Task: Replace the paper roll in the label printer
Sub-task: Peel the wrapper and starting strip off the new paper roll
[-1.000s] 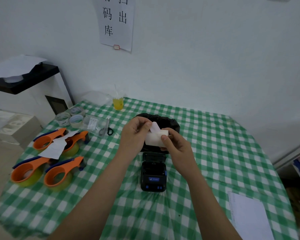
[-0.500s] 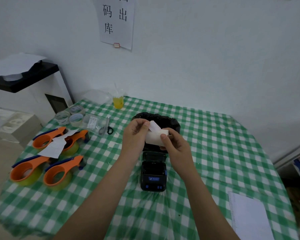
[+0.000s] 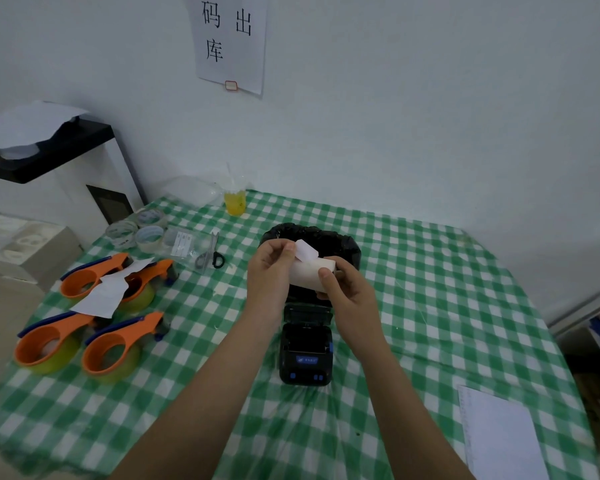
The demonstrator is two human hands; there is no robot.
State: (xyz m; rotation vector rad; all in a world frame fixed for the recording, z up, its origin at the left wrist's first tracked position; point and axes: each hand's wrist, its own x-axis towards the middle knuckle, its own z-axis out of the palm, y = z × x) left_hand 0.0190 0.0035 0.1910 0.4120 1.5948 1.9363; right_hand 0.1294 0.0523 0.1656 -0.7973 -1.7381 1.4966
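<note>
A white paper roll (image 3: 308,274) is held above the table, just beyond the black label printer (image 3: 306,351). My right hand (image 3: 346,289) grips the roll from the right side. My left hand (image 3: 270,271) pinches the roll's loose end (image 3: 305,250), which sticks up from the roll. The printer sits on the green checked tablecloth with its lid open toward the far side; its paper bay looks dark, and I cannot tell what is inside.
A small bin lined with a black bag (image 3: 340,244) stands behind the hands. Several orange tape dispensers (image 3: 111,348) lie at the left, with scissors (image 3: 212,255), tape rolls (image 3: 149,233) and a yellow cup (image 3: 235,201) farther back. A white sheet (image 3: 499,434) lies at the near right.
The hands stay nearly where they were. My left fingers have peeled the loose end of the roll slightly farther up and left.
</note>
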